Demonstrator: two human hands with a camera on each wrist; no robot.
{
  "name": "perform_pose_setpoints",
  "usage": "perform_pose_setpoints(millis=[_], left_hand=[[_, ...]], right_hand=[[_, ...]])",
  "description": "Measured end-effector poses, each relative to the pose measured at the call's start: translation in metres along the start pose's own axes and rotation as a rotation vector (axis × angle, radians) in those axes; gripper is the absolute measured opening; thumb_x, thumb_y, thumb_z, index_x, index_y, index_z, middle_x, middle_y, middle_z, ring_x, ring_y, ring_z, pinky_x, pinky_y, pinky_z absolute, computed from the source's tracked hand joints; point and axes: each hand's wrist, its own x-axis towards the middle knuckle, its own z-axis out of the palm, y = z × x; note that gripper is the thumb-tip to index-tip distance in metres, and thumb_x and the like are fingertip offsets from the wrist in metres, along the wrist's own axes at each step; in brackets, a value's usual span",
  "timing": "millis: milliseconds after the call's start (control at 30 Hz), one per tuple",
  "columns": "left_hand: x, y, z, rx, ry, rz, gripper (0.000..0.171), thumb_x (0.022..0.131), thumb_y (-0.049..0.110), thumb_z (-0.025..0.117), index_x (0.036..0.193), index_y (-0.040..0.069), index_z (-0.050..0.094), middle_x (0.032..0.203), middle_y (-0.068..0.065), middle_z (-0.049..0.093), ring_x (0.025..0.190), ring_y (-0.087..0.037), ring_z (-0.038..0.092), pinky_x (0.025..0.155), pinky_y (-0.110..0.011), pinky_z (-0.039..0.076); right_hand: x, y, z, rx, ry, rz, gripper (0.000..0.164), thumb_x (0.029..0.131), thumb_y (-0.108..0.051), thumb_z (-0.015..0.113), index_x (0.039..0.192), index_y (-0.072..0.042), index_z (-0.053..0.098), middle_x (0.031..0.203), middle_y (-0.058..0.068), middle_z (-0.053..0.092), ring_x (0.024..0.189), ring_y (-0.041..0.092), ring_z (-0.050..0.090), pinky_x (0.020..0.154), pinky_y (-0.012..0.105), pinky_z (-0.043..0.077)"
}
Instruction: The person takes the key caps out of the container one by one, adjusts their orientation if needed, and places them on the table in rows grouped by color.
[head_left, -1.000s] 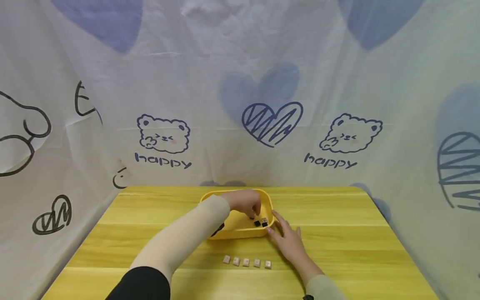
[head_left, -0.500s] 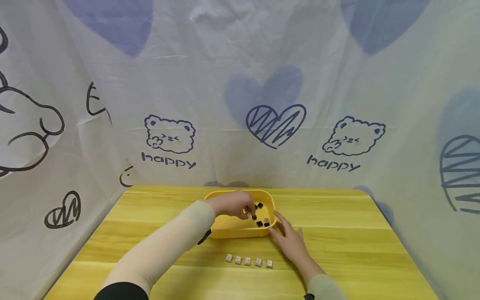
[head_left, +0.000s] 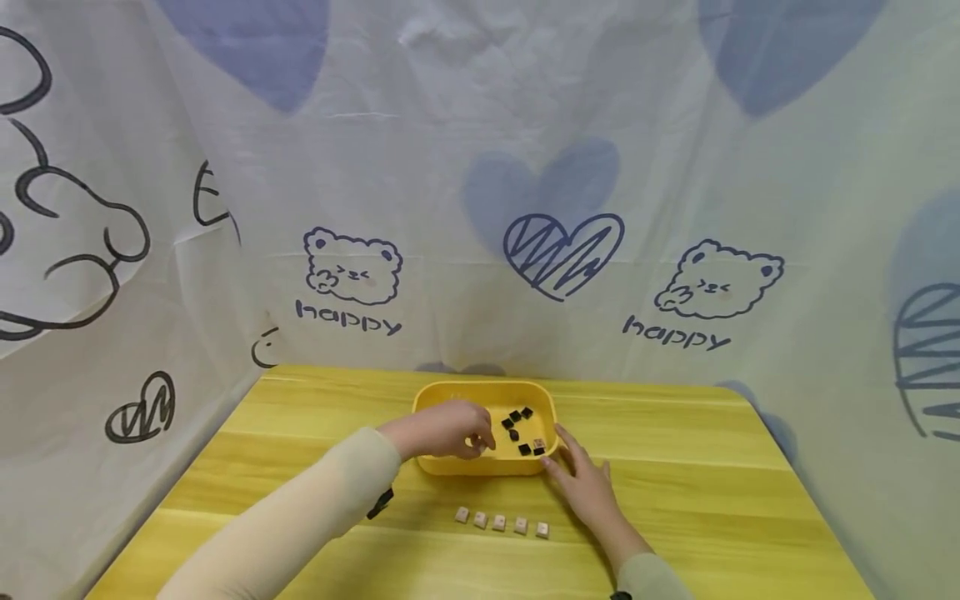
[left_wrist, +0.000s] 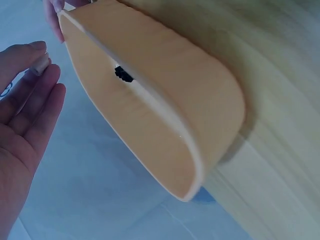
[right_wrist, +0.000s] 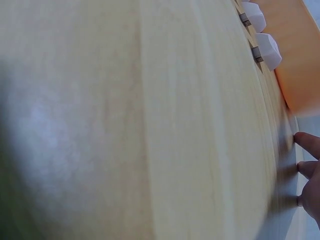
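A small whitish keycap [left_wrist: 40,65] is pinched between the thumb and fingers of my left hand [head_left: 448,429], over the left part of a yellow plastic bin [head_left: 480,468]. Inside the bin, toward its right side, lie several small black pieces [head_left: 514,416] and a pale keycap [head_left: 539,444]. My right hand [head_left: 590,493] touches the bin's right front corner from outside, its fingers spread. Several white keycaps [head_left: 498,522] stand in a row on the table in front of the bin. In the right wrist view, two keycaps [right_wrist: 268,51] show grey parts underneath.
The wooden table [head_left: 675,500] carries the bin near its back edge. A white cloth [head_left: 450,100] printed with hearts and bears hangs behind and at both sides.
My left hand has moved left from the bin's right part, a keycap now in its fingers. More black pieces have come into sight. My right hand stays at the corner.
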Motion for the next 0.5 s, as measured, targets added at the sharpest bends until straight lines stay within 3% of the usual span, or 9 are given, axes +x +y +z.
perform_pose_setpoints(millis=[500], left_hand=[[-0.045,-0.008,0.021,-0.051,0.089,-0.083,0.017,0.079,-0.001,0.075,0.095,0.005,0.075,0.088,0.002,0.067,0.078,-0.006,0.061,0.071,-0.016,0.049]], right_hand=[[-0.001,-0.001,-0.001,-0.008,-0.01,0.007,0.073,0.093,-0.061,0.049,0.155,-0.028,0.027,0.143,0.016,0.047,0.131,0.046,0.039,0.108,0.063,-0.009]])
